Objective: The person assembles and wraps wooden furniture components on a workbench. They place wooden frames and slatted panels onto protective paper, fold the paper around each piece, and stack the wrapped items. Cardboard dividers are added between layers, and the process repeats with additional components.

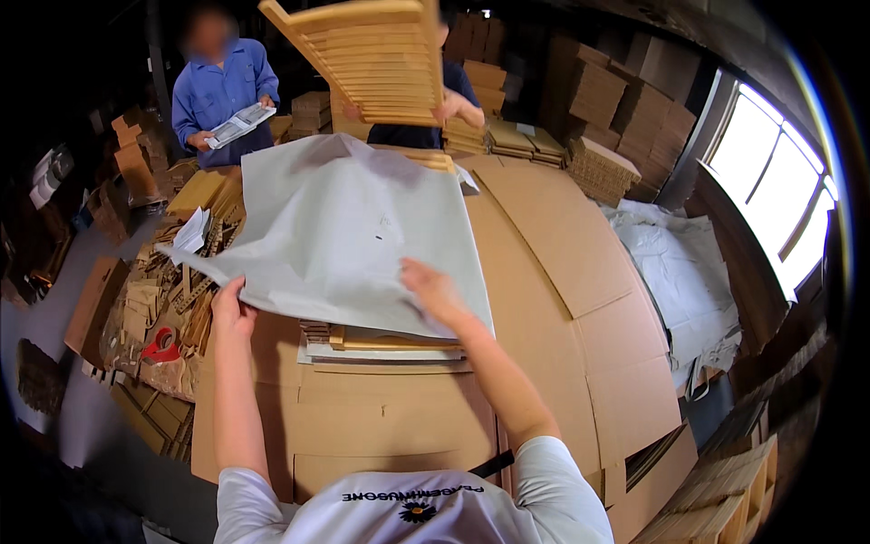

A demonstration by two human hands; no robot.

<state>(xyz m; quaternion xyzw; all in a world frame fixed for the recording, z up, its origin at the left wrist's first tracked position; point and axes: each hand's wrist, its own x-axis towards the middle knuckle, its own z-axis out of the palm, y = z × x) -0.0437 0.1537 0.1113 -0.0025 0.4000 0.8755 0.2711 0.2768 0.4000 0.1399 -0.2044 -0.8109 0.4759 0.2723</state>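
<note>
A large pale grey-white sheet (335,236), wrinkled and raised in folds, drapes over a low stack on the cardboard-covered table. My left hand (234,308) pinches the sheet's near left edge, which is lifted off the stack. Over the sheet's right part is my right hand (433,288), slightly blurred, its fingers extended and holding nothing. Below the near edge, wooden slatted pieces (399,343) show on top of a white layer; most of the stack is hidden. Across the table, a co-worker in dark clothing holds up a light wooden slatted panel (372,68).
Brown cardboard (553,363) covers the table. To the left, a surface bears scraps of cardboard and a red tape dispenser (161,346). Another person in a blue shirt (222,95) holds a flat packet. Stacked boxes (598,95) and a window stand at the right.
</note>
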